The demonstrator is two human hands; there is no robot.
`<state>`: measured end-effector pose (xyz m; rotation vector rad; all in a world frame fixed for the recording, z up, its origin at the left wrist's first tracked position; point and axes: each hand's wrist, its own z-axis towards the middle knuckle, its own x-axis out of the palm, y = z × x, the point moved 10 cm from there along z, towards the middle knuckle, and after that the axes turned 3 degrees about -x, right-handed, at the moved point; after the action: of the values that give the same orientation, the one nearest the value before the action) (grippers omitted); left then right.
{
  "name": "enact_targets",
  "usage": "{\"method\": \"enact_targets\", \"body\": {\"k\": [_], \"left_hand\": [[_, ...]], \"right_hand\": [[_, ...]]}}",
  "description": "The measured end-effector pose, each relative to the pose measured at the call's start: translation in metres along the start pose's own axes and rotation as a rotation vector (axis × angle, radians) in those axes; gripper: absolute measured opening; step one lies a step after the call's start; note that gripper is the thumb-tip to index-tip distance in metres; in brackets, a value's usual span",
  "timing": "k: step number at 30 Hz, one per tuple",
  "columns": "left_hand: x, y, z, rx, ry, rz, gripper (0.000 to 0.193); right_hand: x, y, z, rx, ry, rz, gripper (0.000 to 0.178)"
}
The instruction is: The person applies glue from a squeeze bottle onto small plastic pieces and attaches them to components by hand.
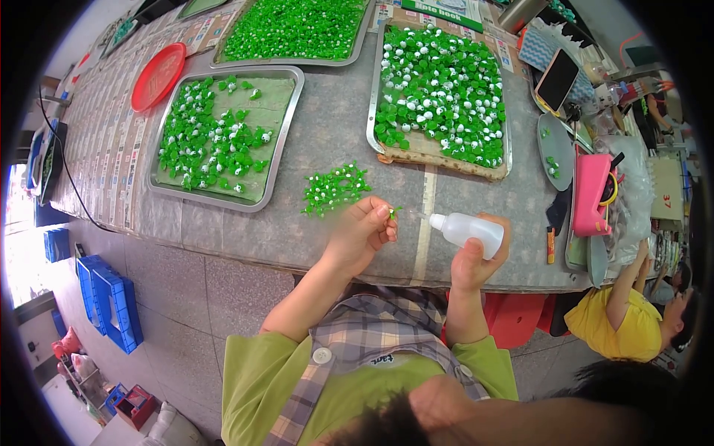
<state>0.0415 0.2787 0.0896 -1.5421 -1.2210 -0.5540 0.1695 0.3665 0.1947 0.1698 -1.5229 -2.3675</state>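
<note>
Grey worktable crossing mid-frame, two hands busy at its near edge.

Just right of centre, the right hand is wrapped round a white squeeze bottle, nozzle aimed left at a tiny green piece pinched in the left hand. Just above lies a loose heap of green-and-white pieces. Farther up sit metal trays of more, and a red plate at upper left.
</note>
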Motion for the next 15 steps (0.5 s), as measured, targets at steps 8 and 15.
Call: {"method": "enact_targets", "body": {"k": [8, 15], "left_hand": [[-0.007, -0.011, -0.002, 0.096, -0.067, 0.066, 0.009], [-0.007, -0.015, -0.004, 0.127, -0.072, 0.066, 0.01]], "right_hand": [[-0.007, -0.003, -0.002, -0.017, -0.022, -0.006, 0.047], [-0.005, -0.005, -0.005, 0.032, -0.008, -0.046, 0.046]]}}
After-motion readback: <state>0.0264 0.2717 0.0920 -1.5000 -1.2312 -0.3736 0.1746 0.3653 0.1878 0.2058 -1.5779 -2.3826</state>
